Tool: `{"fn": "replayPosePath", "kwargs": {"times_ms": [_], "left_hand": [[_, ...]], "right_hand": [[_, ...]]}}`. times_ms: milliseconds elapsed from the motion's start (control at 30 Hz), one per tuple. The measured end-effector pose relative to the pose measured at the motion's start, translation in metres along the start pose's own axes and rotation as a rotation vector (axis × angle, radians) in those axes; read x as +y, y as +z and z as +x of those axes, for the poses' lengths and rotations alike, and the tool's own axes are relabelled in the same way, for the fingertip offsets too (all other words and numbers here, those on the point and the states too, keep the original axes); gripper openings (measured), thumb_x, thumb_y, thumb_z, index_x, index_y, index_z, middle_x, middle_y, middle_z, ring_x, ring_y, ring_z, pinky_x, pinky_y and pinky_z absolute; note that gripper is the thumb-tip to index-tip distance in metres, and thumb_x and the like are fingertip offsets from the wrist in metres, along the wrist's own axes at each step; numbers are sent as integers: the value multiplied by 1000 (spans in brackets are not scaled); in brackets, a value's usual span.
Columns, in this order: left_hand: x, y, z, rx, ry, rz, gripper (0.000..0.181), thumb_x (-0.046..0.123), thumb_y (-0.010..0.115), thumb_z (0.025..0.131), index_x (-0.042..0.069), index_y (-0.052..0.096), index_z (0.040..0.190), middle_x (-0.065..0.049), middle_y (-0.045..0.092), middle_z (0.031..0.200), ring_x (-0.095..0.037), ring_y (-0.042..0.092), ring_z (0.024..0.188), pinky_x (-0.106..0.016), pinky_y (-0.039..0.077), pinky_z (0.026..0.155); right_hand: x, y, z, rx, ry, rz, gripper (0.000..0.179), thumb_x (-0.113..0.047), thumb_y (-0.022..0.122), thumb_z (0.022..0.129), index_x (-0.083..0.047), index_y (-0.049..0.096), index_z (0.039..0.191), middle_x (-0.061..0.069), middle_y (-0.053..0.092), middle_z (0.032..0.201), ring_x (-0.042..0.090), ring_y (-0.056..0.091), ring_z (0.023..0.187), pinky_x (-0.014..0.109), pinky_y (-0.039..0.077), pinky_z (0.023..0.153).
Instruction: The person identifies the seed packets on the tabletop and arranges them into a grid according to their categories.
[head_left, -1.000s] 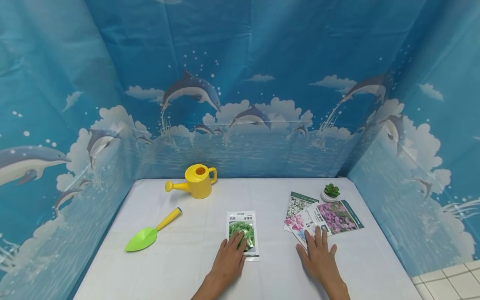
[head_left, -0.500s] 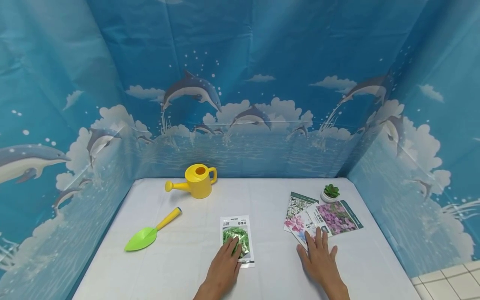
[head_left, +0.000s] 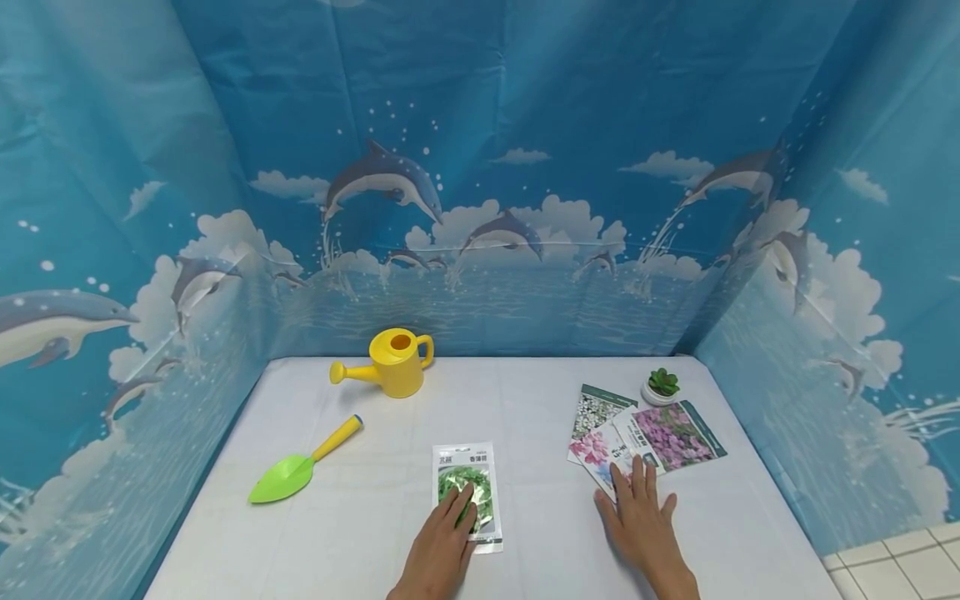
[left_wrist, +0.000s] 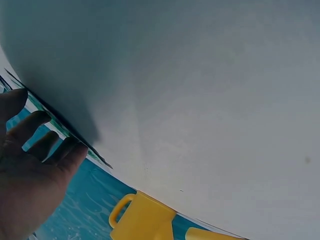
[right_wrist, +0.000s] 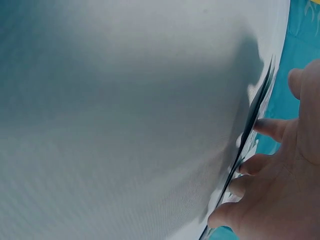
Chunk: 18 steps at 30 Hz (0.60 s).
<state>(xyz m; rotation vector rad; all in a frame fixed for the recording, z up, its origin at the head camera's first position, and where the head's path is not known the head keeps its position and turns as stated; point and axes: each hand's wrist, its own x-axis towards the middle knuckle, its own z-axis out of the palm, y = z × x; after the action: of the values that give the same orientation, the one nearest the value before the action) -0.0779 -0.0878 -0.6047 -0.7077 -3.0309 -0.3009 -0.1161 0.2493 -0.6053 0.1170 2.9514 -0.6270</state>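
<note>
In the head view my left hand [head_left: 441, 546] lies with its fingertips on a white seed packet [head_left: 487, 500] that has a green leafy picture. The left wrist view shows the fingers [left_wrist: 36, 120] touching that packet's face from above, not curled round it. My right hand [head_left: 643, 525] rests with spread fingers on the lower edge of a seed packet with pink and blue flowers [head_left: 592, 448]. It overlaps a white-flower seed packet [head_left: 596, 408] and a purple-flower seed packet [head_left: 675, 435]. In the right wrist view the fingertips [right_wrist: 247, 165] press on the packets.
A yellow watering can [head_left: 397, 367] stands at the back left of the white table [head_left: 525, 392]. Nearer, on the left, lies a green trowel [head_left: 288, 477] with a yellow handle. A small potted succulent [head_left: 662, 385] sits at the back right. Blue dolphin curtains [head_left: 480, 292] surround the table.
The left hand has slid the green-leaf packet nearer to me and a little to the left, and the packet has turned slightly. The right hand has stayed nearly still on its packets.
</note>
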Motion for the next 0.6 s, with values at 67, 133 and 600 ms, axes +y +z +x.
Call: {"fn": "replayPosePath", "kwargs": {"times_ms": [67,133,600], "left_hand": [[-1,-1,-3,5,9,8,49,31,73,104,5,67,145,-10,47,168,-31,47,153,-41,43,123],[-2,0,-6,16,22,30,50,32,74,103,6,68,145,-10,48,167,-31,48,152,-41,43,122],[-5,4,-18,88,81,71,51,28,82,96,5,70,140,-14,58,157,-34,54,146,-41,47,119]], "right_hand": [[0,0,-1,3,0,5,74,-46,51,113,6,37,163,39,1,173,60,-3,159,90,-5,114],[0,0,-1,9,-3,2,74,-47,50,113,6,38,163,39,2,172,60,-2,159,90,-4,113],[1,1,-2,-14,21,-6,75,-51,44,114,5,35,164,38,1,173,59,-4,160,90,-8,113]]}}
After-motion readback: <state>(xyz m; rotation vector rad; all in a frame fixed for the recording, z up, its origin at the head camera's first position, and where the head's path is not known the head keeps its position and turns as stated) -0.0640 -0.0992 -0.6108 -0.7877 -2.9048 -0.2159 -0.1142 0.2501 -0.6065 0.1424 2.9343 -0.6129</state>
